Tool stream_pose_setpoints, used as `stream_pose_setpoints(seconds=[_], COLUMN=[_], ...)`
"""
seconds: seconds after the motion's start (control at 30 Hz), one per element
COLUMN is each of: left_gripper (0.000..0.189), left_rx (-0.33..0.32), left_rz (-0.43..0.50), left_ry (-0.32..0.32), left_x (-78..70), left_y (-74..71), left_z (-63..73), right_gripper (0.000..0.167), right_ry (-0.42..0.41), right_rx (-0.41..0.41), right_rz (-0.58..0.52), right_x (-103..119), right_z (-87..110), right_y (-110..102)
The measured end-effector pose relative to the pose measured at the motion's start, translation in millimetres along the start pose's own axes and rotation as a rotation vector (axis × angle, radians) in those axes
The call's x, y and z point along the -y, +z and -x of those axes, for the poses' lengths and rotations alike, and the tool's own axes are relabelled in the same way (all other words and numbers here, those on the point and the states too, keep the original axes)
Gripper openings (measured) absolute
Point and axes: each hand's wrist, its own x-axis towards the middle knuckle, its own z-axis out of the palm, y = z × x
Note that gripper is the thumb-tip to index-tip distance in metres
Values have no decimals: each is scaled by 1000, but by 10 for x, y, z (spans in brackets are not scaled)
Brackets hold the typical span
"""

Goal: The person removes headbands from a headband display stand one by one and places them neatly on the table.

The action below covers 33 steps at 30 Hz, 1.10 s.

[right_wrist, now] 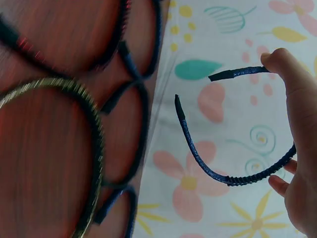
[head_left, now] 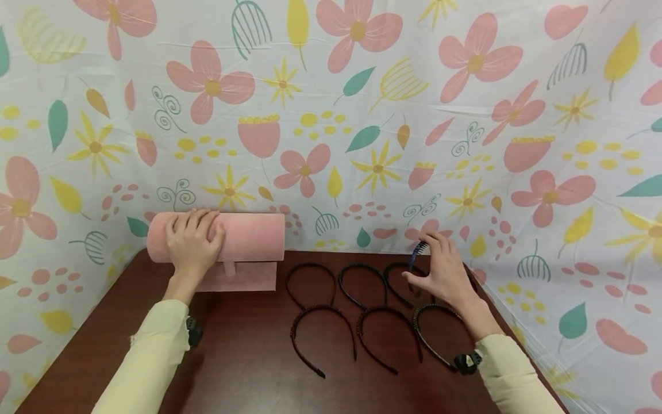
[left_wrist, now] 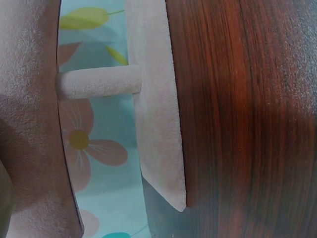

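Observation:
My left hand (head_left: 193, 241) rests on top of a pink plush cylinder (head_left: 253, 237), its fingers laid over the roll. A short post (left_wrist: 99, 82) joins this cylinder to a flat pink base (left_wrist: 156, 114) on the table, as the left wrist view shows. At the right, my right hand (head_left: 447, 273) holds a dark blue headband (right_wrist: 200, 157) with a ridged middle, thumb on one arm and fingers at the other side. The band is raised off the table, its two tips pointing away from the palm in the right wrist view.
Several dark headbands lie in two rows on the brown wooden table (head_left: 248, 356), among them a gold-flecked headband (right_wrist: 96, 134) and a red-flecked headband (head_left: 359, 322) in the front row. A flower-printed cloth (head_left: 331, 115) hangs behind and along both sides.

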Motion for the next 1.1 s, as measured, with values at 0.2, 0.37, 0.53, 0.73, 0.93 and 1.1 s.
stream_pose_setpoints(seconds=[0.2, 0.37, 0.53, 0.73, 0.93, 1.1], left_gripper=[39, 41, 41, 41, 41, 42], left_rx=[8, 10, 13, 10, 14, 6], left_rz=[-6, -2, -6, -7, -7, -3], left_ry=[5, 0, -1, 1, 2, 0], left_x=[5, 9, 13, 0, -10, -5], left_y=[-9, -16, -9, -5, -17, -18], left_z=[-1, 3, 5, -1, -11, -5], right_gripper=[94, 91, 88, 88, 86, 82], right_ry=[34, 71, 81, 114, 141, 163], right_rx=[12, 19, 38, 91, 208, 337], right_rz=[58, 91, 105, 113, 138, 160], right_x=[-190, -314, -434, -612, -852, -1035], right_z=[205, 352, 483, 695, 921, 1067], right_y=[-84, -133, -185, -251, -339, -417])
